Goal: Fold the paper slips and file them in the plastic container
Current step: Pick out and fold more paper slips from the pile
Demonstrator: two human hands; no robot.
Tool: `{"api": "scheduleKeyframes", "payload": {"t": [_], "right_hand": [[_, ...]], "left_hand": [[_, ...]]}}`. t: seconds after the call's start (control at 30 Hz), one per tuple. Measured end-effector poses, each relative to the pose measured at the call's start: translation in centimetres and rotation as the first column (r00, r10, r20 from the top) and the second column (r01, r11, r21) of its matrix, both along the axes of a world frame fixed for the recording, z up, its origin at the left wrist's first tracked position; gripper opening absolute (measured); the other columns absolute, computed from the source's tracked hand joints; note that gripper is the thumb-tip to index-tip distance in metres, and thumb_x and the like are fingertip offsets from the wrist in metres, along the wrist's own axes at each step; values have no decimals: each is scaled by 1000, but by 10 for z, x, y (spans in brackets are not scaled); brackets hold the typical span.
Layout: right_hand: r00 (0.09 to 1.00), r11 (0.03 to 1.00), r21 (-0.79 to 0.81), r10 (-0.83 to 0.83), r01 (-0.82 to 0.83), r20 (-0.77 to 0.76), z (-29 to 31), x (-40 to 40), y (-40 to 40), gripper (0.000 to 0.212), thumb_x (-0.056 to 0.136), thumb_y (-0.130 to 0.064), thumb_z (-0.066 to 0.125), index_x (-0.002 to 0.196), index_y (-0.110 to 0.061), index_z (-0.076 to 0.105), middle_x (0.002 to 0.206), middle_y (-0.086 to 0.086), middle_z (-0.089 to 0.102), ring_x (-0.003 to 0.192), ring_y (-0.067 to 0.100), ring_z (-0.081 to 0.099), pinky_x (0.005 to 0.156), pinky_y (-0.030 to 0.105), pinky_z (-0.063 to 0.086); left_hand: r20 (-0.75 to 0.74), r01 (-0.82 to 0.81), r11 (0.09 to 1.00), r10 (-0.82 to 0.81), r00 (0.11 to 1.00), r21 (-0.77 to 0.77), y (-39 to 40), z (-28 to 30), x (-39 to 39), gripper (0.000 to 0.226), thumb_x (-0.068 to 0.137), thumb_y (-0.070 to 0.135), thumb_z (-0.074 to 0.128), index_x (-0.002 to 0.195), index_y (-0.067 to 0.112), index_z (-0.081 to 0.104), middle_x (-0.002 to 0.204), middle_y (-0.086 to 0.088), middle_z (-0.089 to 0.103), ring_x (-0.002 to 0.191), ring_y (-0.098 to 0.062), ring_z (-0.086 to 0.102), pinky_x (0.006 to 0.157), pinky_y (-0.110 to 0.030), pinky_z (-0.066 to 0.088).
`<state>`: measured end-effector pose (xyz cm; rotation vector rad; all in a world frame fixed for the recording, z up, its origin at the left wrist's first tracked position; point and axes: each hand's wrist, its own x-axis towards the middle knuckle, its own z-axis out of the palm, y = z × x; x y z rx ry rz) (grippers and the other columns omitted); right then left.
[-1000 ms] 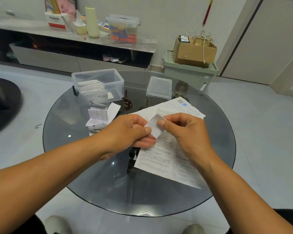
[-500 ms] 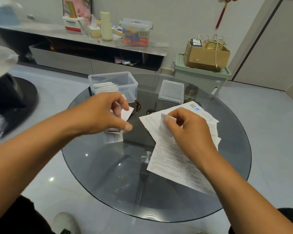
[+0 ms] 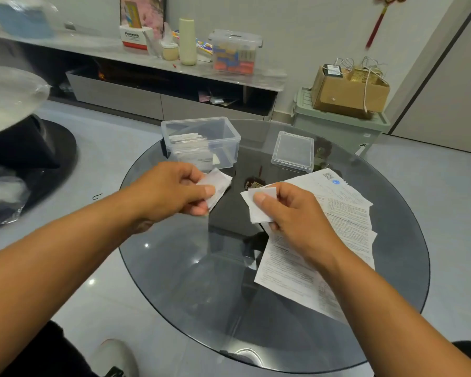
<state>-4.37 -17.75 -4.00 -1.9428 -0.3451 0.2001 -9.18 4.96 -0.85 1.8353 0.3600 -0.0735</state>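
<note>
1. Glass table [image 3: 174, 281], round and dark, carries everything; places below are given from the clear plastic container [image 3: 201, 141] at its far side.
2. Inside the container, folded slips [image 3: 192, 148] stand packed at its left end.
3. Just in front of the container, the left hand [image 3: 169, 193] pinches a white paper slip [image 3: 218, 186] (partly folded) above the glass.
4. Right of the container lies its lid [image 3: 292, 151], flat on the table.
5. Nearer and to the right of the container, the right hand [image 3: 291, 210] grips another small slip [image 3: 259, 205], thumb on top.
6. Printed sheets [image 3: 343, 213] lie under that hand.
</note>
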Motion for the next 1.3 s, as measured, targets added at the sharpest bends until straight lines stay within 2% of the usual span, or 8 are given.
{"api": "scheduleKeyframes", "payload": {"t": [0.13, 0.33, 0.5, 0.6, 0.7, 0.87, 1.17, 1.3], "right_hand": [[978, 944, 328, 89, -22, -190, 3, -5, 13, 23, 98, -26, 67, 112, -8, 68, 76, -2, 68, 54, 6, 52, 55, 21, 44], [983, 943, 329, 24, 38, -182, -9, -8, 31, 31, 95, -35, 72, 123, -24, 62, 106, 0, 77, 95, 17, 75, 82, 37, 61], [997, 992, 105, -74, 76, -22, -5, -7, 31, 21, 101, -42, 60, 109, -22, 63, 98, -6, 71, 88, 8, 68, 72, 25, 50], [969, 974, -190, -81, 128, 234, 4, -2, 26, 18, 105, -38, 51, 102, -21, 51, 98, -5, 55, 84, 12, 55, 65, 29, 40], [895, 769, -609, 116, 194, 431, 9, 3, 25, 10, 106, -23, 43, 97, -20, 43, 100, -1, 45, 86, 24, 47, 70, 37, 38], [905, 608, -784, 255, 124, 341, -5, 0, 35, 12, 109, -25, 34, 97, -22, 37, 98, 3, 48, 85, 28, 45, 73, 38, 33], [943, 748, -663, 193, 36, 270, -4, 0, 30, 12, 103, -13, 38, 102, -25, 42, 95, 1, 54, 74, 27, 56, 62, 42, 44], [990, 992, -107, -49, 63, 133, 5, -2, 34, 19, 104, -32, 54, 123, -35, 51, 107, -9, 62, 91, 12, 64, 74, 35, 55]], "left_hand": [[-20, -34, 945, 29, 999, -324, -15, -2, 2, 8, 90, 3, 71, 96, 1, 66, 82, -11, 73, 79, -19, 75, 72, -24, 63], [56, 94, 967, -83, 995, -237, -44, -15, -1, 12, 94, 1, 67, 106, 1, 69, 95, -15, 78, 92, -26, 77, 83, -32, 62], [68, 302, 930, -322, 944, 211, -47, -14, -4, 26, 104, 9, 48, 111, 16, 72, 95, -5, 76, 93, -22, 75, 94, -40, 59], [49, 249, 884, -291, 955, 396, -34, -4, 0, 34, 105, 13, 47, 132, 25, 62, 98, 10, 70, 79, -6, 70, 74, -20, 56], [149, 12, 721, -160, 976, 693, -7, 12, 4, 23, 96, 25, 68, 116, 36, 64, 91, 15, 64, 76, 0, 59, 64, -21, 41], [-37, 75, 654, -72, 997, 753, 19, 12, 9, 55, 75, 36, 89, 115, 35, 52, 108, 9, 56, 89, -15, 58, 71, -29, 44], [11, 61, 700, -98, 995, 712, 20, -21, 19, 25, 88, 23, 78, 104, 35, 63, 97, 13, 64, 83, -11, 61, 62, -25, 40], [105, -27, 934, -11, 994, 356, 8, -15, 22, 8, 93, 16, 73, 100, 17, 69, 85, 1, 71, 69, -8, 65, 57, -20, 52]]}}
